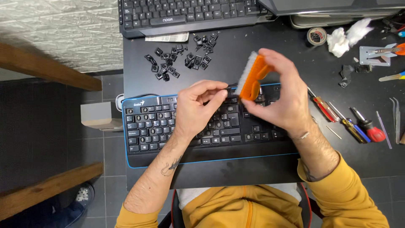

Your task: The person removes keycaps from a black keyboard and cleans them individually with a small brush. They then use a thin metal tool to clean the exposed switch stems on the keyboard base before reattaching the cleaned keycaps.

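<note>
A black keyboard with a blue edge (147,126) lies on the black desk (278,55) in front of me, with several keycaps removed. My right hand (282,95) holds an orange brush with white bristles (253,76) above the keyboard's upper middle. My left hand (198,105) hovers over the keys, fingers pinched on a thin dark piece near the bristles; what it is I cannot tell. Loose black keycaps (181,59) are scattered on the desk behind the keyboard.
A second black keyboard (185,14) lies at the back. Screwdrivers (350,122), tweezers (396,118), a tape roll (316,36), white wadding (346,36) and pliers (390,50) sit at right. Wooden beams (46,67) and a small grey box (99,114) are left.
</note>
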